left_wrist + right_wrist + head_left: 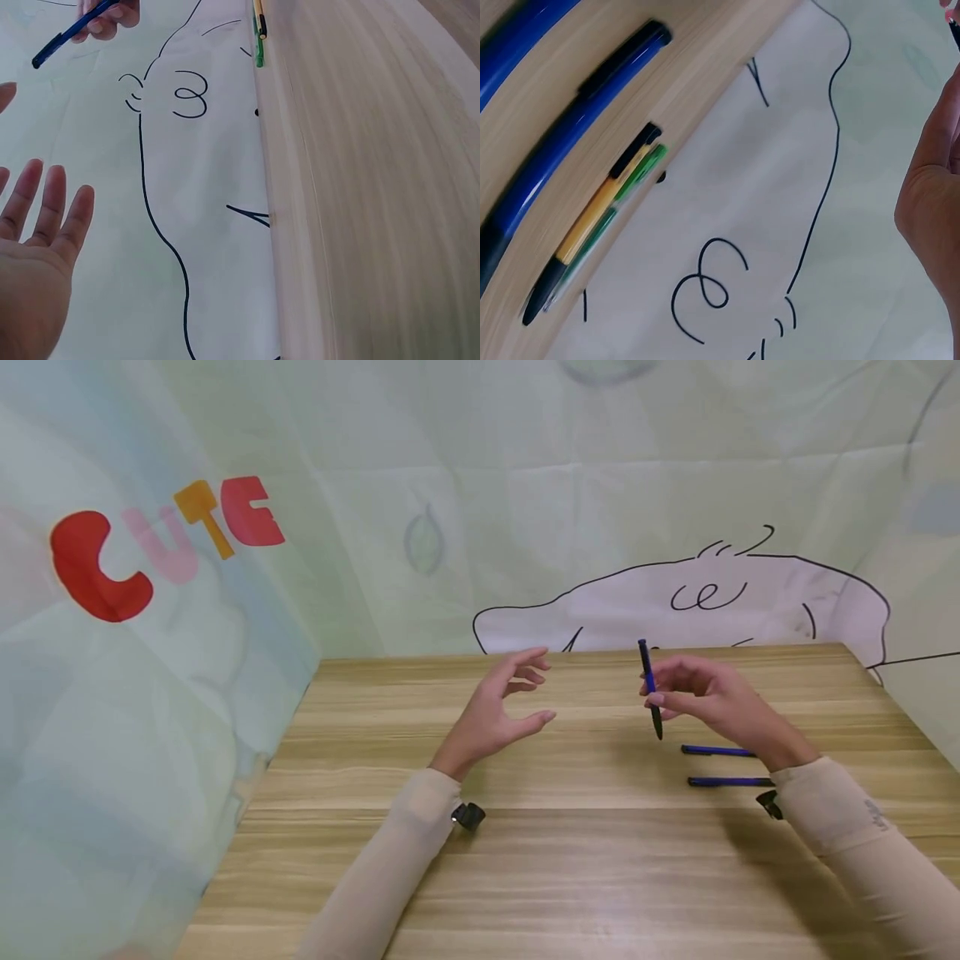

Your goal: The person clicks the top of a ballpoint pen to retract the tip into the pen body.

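My right hand pinches a blue pen between thumb and fingers above the table. The pen stands nearly upright, its black end lowest; the left wrist view also shows this blue pen. Left of it, my left hand is raised with nothing in it, thumb and fingers spread apart and facing the pen. Below my right hand, two more blue pens, a farther one and a nearer one, lie side by side on the table, their right ends hidden by the wrist.
A yellow pen and a green pen lie together near the table's far edge; my right hand hides them in the head view. Printed cloth walls rise behind and left of the wooden table.
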{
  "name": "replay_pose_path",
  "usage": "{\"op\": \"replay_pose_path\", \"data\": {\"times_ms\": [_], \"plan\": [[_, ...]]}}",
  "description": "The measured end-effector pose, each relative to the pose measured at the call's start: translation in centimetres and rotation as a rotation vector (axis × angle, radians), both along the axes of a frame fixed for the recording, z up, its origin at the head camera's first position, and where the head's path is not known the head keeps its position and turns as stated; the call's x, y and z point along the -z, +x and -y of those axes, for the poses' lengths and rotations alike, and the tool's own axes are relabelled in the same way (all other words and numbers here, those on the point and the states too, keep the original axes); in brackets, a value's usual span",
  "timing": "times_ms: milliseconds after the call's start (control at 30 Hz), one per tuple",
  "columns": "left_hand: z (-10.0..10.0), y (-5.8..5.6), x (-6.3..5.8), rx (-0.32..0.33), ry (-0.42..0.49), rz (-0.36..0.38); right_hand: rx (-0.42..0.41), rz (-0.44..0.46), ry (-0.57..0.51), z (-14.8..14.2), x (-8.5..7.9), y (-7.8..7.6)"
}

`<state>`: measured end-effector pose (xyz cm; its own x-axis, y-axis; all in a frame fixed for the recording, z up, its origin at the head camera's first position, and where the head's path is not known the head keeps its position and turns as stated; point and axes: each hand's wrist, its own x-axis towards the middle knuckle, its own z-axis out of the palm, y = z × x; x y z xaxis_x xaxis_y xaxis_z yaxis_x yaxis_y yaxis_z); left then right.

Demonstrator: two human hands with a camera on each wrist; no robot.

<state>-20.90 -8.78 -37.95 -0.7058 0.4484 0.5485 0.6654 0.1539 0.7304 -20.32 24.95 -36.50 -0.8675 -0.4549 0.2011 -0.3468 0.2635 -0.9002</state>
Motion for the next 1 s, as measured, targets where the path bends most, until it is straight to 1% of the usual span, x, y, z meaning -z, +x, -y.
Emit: {"op": "replay_pose_path", "data": {"times_ms": [167,333,467,600,867,1000], "plan": [[-0.8,-0.5,-0.2,0.03,0.006,-0.038,-0.026,0.018,-0.04,1.2,-0.3,0.2],[-1.7,-0.5,-0.8,0.039,-0.022,-0.052,-0.032,0.054,-0.078,2.3,-0.5,0.3],[-2.5,-0.5,-1.1,0.04,-0.039,-0.047,-0.018,0.08,-0.099,3.0,-0.8,0.4],[-3.1,-0.5,-1.4,0.055,-0.041,-0.036,0.003,0.113,-0.117,3.6,-1.0,0.6],[-4.3,-0.6,-1.7,0.137,-0.01,-0.008,-0.027,0.157,-0.185,4.7,-1.0,0.8],[-4.7,-0.4,-1.9,0.164,-0.001,0.014,-0.044,0.192,-0.237,5.1,-0.9,0.9]]}}
